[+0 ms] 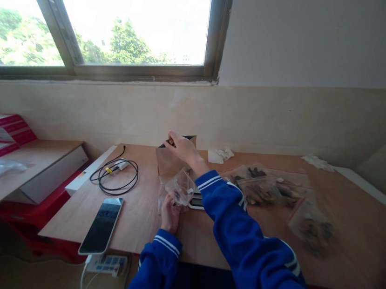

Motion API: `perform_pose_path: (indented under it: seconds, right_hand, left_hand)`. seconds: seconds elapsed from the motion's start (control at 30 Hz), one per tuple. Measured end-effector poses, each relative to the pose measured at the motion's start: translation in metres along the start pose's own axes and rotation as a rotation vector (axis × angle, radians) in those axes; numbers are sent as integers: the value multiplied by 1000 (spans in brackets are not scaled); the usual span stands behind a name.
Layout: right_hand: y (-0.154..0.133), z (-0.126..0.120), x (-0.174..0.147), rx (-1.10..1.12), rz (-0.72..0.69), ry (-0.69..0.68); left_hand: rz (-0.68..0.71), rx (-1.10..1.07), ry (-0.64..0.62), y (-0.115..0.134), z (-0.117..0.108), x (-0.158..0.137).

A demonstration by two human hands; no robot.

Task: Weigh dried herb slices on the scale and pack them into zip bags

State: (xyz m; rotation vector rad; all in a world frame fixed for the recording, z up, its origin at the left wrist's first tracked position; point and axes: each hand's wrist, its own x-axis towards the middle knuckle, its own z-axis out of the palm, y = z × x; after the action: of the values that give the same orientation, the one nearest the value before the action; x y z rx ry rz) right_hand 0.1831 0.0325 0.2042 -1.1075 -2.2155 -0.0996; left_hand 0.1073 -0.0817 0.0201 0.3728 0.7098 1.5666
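My left hand (170, 216) is closed on a clear plastic bag (182, 188), low in front of a brown paper bag (169, 164). The paper bag stands upright with its mouth open at the top. Over that mouth reaches my right hand (182, 149), its fingers bent together around something small and brownish that is too small to name. Partly hidden behind the plastic bag and my right sleeve lies a flat device with a small display, which looks like a scale (197, 202).
Right of my arm lie several zip bags (261, 190) of dark brown pieces, one zip bag (314, 229) nearer me. On the left are a coiled black cable (135, 182) and a phone (102, 225) at the table edge. Crumpled tissue (225, 154) lies by the wall.
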Motion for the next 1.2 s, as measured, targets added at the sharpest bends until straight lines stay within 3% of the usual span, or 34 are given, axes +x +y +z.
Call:
perform_pose_path:
  seconds: [0.23,0.57,0.9,1.07,1.2]
  right_hand:
    - [0,2,-4,-205,33,-18]
    - [-3,-4,-7,-246,287,-14]
    - [0,2,-12,-237,163,-10]
    - [-5,-12,-18,-75,108,80]
    - [-14,-45,-26,288,120,121]
  left_hand:
    - [2,3,-9,1,0,-1]
    - [3,-5,-20,0,-2,1]
    - [8,-19,-32,-2,-5,3]
    - [-9,-59,-20,1,-3,0]
    - [-53,-95,-77,4,-1,-4]
